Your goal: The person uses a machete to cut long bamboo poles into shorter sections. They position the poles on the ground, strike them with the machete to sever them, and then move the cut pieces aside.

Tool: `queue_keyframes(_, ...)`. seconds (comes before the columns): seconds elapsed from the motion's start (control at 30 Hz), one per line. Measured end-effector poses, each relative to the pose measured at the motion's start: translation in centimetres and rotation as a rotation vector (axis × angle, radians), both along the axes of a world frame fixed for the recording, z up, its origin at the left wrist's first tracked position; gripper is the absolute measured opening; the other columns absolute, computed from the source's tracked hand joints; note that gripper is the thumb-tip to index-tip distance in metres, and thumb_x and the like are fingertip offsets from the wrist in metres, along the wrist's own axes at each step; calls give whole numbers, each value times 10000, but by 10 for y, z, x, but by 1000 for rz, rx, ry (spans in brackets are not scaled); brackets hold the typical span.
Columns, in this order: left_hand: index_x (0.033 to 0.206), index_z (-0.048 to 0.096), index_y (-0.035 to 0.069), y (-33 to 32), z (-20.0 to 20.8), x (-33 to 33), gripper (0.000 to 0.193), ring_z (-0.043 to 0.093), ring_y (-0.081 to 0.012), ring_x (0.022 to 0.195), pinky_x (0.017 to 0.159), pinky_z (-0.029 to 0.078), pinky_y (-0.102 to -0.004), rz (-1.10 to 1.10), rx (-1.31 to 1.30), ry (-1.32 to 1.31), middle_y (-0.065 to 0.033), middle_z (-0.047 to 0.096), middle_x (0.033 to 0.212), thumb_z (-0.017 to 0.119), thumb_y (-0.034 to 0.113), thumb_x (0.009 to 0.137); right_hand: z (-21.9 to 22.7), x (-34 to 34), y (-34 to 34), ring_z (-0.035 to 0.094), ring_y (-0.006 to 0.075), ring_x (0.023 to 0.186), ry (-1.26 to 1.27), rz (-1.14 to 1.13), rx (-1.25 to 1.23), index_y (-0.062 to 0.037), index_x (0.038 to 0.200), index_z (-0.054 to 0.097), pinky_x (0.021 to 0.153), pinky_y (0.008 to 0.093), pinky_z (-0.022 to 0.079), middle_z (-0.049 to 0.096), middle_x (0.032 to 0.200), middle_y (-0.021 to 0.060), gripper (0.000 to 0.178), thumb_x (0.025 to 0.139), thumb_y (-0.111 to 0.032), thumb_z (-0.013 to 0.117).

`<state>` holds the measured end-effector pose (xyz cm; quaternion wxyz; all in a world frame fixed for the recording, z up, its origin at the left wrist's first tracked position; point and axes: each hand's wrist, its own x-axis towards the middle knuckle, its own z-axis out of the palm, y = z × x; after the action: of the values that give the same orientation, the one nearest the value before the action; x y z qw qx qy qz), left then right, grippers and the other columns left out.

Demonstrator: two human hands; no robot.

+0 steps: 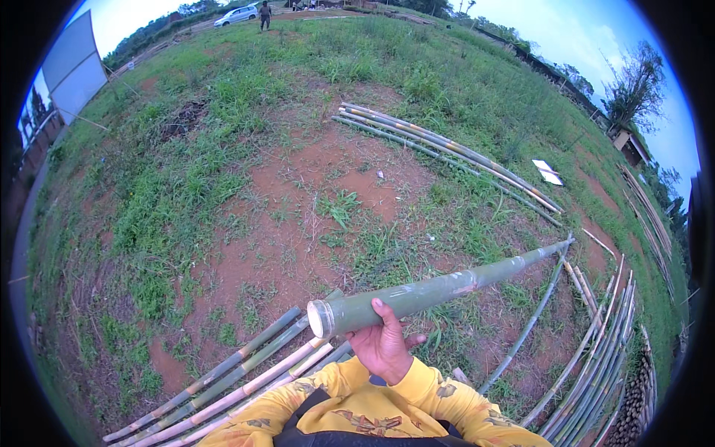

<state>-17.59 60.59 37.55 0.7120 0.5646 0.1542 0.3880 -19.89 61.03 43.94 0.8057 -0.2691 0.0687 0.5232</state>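
Observation:
A thick green bamboo pole (428, 296) lies across in front of me. Its pale cut end (321, 319) faces left, and the far end reaches away to the right, close to a thinner bamboo pole (525, 328) slanting below it. My right hand (383, 346) grips the thick pole near the cut end, with one digit up over its near side and another out to the right. The left yellow sleeve (328, 381) runs in toward the right wrist. My left hand is hidden there, so its fingers cannot be made out.
Several bamboo poles (246, 372) lie at lower left, another bundle (447, 149) lies ahead, and a larger pile (596, 372) is at right. A white flat object (547, 172) rests on the grass. Far off are a person (265, 15) and a car (236, 16).

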Motion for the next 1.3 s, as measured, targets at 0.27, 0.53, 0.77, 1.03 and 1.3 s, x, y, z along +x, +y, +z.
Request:
queue_keyframes(0.27, 1433, 471, 5, 106, -27, 124, 658, 508, -269, 1323, 1154, 354, -421, 267, -7, -222, -189, 514, 1489, 718, 378, 950, -4, 158, 28, 506, 278, 1380, -432, 868, 318, -24, 1469, 461, 1176, 450, 356, 564, 1451, 145, 715, 942, -445, 697)
queue_keyframes(0.53, 1460, 404, -21, 249, -15, 228, 641, 481, -249, 1328, 1168, 333, -431, 541, -191, -116, -147, 520, 1422, 618, 393, 1020, 2, 429, -128, 346, 303, 1503, -1103, 996, 85, -87, 1561, 404, 1253, 464, 223, 393, 1615, 121, 813, 944, -550, 660)
queue_keyframes(0.77, 1471, 390, -12, 334, -23, 285, 725, 467, -269, 1331, 1153, 342, -435, 700, -278, 6, -169, 492, 1435, 630, 475, 990, -116, 611, -96, 613, 271, 1231, -726, 155, -716, -57, 1514, 447, 1042, 409, 487, 518, 1471, 202, 734, 948, -443, 711)
queue_keyframes(1.03, 1422, 439, -1, 462, -32, 400, 690, 507, -285, 1280, 1124, 369, -448, 839, -261, 84, -170, 531, 1366, 609, 503, 982, -239, 846, 21, 473, 432, 1344, -11, -518, -633, -134, 1637, 33, 1058, 575, 422, 285, 1580, 302, 1268, 768, -774, 697)
queue_keyframes(1.3, 1502, 357, -14, 595, -38, 527, 809, 469, -322, 1341, 1163, 337, -460, 918, -267, 133, -215, 475, 1441, 640, 520, 964, -271, 980, 159, 516, 364, 1285, -10, -468, -614, -125, 1502, 391, 1078, 596, 361, 502, 1428, 204, 988, 780, -708, 730)
